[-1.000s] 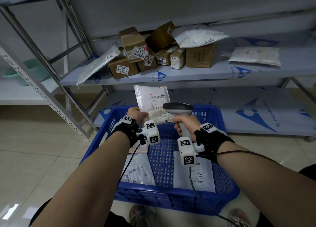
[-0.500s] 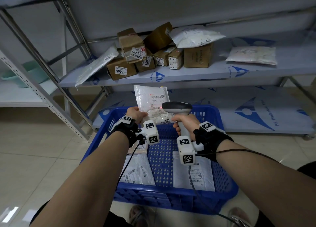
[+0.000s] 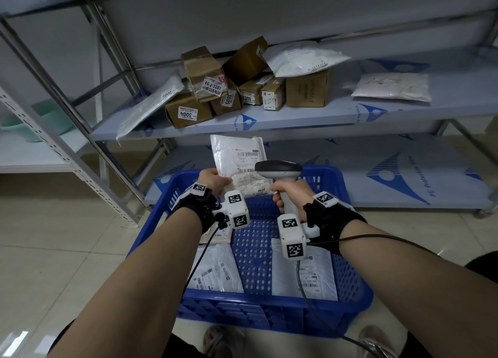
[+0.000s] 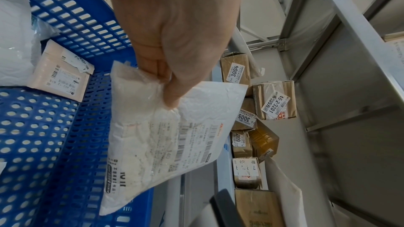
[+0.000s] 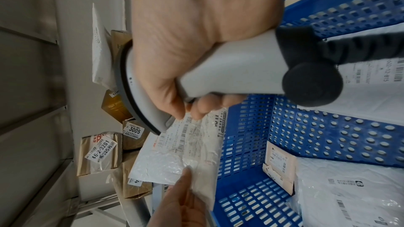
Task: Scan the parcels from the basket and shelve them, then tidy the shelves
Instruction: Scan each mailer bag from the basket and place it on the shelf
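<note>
Pale beige floor tiles [image 3: 54,263] underfoot, glossy, catching a small bright glare at the lower left. Plain grey wall [image 3: 269,15] behind, dimly lit. Metal shelving frame [image 3: 64,153] with perforated uprights and slanted braces. Grey shelf boards [image 3: 404,115] under protective film with blue triangle logos. Off to the left, a white shelf [image 3: 27,155] carrying a mint-green basin [image 3: 40,120].
</note>
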Motion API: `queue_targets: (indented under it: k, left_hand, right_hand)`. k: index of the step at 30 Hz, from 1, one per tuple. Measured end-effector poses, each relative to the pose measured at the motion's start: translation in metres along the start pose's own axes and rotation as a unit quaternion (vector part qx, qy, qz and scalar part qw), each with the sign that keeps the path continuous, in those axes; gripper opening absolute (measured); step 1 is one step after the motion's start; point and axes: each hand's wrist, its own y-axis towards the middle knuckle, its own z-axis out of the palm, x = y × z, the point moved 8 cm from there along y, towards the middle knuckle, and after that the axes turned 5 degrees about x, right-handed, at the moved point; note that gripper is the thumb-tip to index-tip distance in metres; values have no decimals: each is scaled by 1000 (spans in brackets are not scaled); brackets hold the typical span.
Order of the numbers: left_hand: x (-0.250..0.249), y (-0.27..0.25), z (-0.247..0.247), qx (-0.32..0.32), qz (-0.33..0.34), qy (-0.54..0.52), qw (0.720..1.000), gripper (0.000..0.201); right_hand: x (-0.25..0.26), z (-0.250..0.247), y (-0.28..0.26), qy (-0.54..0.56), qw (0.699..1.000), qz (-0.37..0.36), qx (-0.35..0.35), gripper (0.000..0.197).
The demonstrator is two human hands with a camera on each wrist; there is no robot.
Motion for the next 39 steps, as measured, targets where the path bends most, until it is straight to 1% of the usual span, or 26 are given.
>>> queue_targets:
  k: [12,25,28,32,34,36,38,39]
  left_hand:
    - [-4,-1,2,9,7,3,1000,33]
    - [-8,-8,0,15,10,17,1000,29]
    - [-9,-10,0,23,11,14,1000,33]
    - [-7,-12,-2,40,17,4,999,33]
    - [-6,-15,-3,51,18,-5,999,32]
    - [-7,-17,-4,61,22,-9,998,27]
    - [-10,-19,-5,62,28,-20,997,20]
    - [-11,-19,-6,54,30,-22,998,21]
  right_hand:
    - [1,-1,0,-3,1000,0,3,7]
    - [0,-3,1,-2,1000,0,6,9]
    - [1,-5,2,28,1000,-14,-2,9]
    - [4,-16,6,129,990,-45,-26,6]
    - [5,-25,7,157,985,-47,-49,5]
    - [4,-33,7,167,983,-42,-65,11]
    - [3,-35,6,184,981,-33,-59,21]
    - [1,-35,7,194,979,-29,-54,23]
